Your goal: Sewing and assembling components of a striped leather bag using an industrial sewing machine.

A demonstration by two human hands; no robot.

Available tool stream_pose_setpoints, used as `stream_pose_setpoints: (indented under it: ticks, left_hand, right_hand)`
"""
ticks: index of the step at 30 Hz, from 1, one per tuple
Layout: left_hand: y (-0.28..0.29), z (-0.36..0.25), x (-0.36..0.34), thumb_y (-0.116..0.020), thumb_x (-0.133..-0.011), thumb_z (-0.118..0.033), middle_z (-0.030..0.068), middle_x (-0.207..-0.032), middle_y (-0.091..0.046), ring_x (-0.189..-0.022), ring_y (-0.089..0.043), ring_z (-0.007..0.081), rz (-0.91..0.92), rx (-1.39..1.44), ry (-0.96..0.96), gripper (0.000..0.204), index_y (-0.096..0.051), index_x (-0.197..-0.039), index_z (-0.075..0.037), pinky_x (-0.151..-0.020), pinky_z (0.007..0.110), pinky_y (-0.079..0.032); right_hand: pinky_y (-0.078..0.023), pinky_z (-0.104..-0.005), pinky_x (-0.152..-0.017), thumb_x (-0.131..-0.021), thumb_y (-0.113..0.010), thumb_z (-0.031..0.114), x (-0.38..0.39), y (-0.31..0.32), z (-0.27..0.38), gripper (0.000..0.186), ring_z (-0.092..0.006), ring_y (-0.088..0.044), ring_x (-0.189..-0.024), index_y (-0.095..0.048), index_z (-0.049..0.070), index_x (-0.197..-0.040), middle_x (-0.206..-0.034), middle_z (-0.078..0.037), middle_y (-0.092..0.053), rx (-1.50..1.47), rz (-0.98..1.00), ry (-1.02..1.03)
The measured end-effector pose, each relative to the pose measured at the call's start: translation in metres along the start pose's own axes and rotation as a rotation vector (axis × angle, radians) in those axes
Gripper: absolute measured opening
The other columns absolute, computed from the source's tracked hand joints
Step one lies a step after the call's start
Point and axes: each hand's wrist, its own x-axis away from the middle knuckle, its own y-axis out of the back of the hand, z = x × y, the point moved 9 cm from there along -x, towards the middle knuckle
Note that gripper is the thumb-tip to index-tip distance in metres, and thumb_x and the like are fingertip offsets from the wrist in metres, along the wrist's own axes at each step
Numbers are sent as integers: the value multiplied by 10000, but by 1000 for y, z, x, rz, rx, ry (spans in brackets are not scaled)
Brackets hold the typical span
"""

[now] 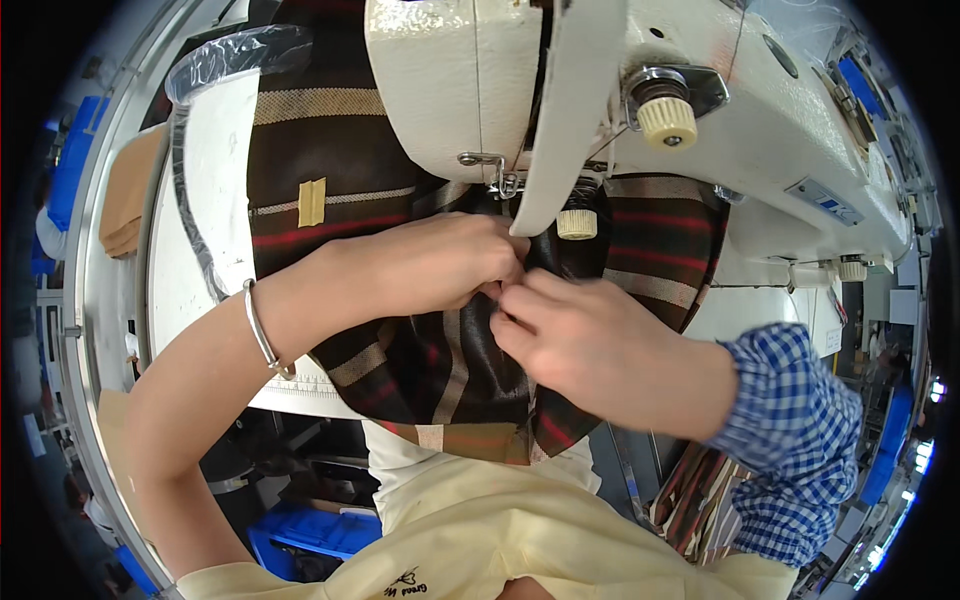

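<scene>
Dark plaid fabric point(350, 160) with tan bands and red stripes lies across the bed of a white sewing machine point(440, 90) and hangs over its front edge. A shiny black lining point(487, 350) shows along its middle. My left hand point(470, 255) is closed on the fabric just in front of the needle area, its fingertips partly hidden. Close beside it, my right hand point(580, 340) pinches the same fabric, fingers bent and nearly touching the left ones. The machine's white front strip point(570, 110) hides the needle and presser foot.
A strip of yellow tape point(312, 202) sticks to the fabric. Clear plastic edging point(190, 180) borders the white table at left, near brown pieces point(135, 190). A blue bin point(310, 530) sits below the table. More striped fabric point(700, 490) hangs at lower right.
</scene>
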Motion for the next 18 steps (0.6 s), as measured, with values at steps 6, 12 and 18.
stream_pose_setpoints:
  ticks: [6, 12, 18]
  left_hand:
    - [4, 1, -8, -599, -709, 62, 167, -831, -645, -879, -645, 344, -1, -59, -84, 130, -683, -792, 9, -731, 417, -535]
    - [2, -3, -12, -615, -739, -5, 154, -825, -646, -894, -637, 332, -23, -142, -129, 89, -685, -793, -16, -755, 420, -544]
    - [-6, 0, 10, -648, -744, -51, 137, -1031, -637, -1042, -576, 309, -113, -120, 86, 196, -671, -926, 19, -821, 379, -520]
  right_hand:
    - [-468, -339, -746, -776, -622, 197, 3, -51, 32, 156, -211, -585, -840, -740, 112, -719, -779, -13, -626, 639, 161, 588]
    - [-497, -354, -656, -776, -619, 234, 6, -49, 33, 208, -236, -615, -704, -726, 87, -675, -724, -47, -677, 756, 125, 674]
    - [-541, -363, -815, -652, -582, 206, 7, -50, 18, 330, -293, -655, -810, -699, -68, -791, -850, -173, -682, 348, 214, 239]
